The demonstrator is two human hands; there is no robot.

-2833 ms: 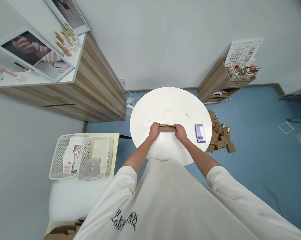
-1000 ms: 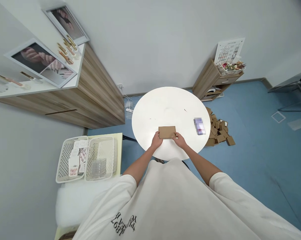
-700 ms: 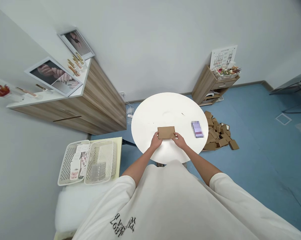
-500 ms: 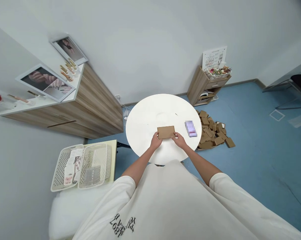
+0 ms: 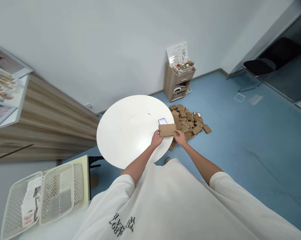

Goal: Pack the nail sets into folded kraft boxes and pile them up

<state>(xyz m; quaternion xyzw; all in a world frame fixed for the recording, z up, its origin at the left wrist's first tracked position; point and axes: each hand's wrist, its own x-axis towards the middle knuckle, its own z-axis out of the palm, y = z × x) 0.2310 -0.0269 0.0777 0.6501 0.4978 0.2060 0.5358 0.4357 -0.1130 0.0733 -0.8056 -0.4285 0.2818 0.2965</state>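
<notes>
Brown flat cardboard box [image 5: 167,130] is held over the right side of a round white table [image 5: 120,133], left end gripped by the left hand [image 5: 156,139], near right corner pinched by the right hand [image 5: 180,138]. Rectangular phone with lit screen [image 5: 162,121] is partly hidden behind it.

Matt cardboard box [image 5: 167,130], smooth, slightly glossy tabletop [image 5: 123,133], wood-grained cabinet [image 5: 58,116], plastic baskets [image 5: 78,181], matt cloth shirt [image 5: 180,206].

The head camera looks forward and down over the round white table [image 5: 133,133].
</notes>
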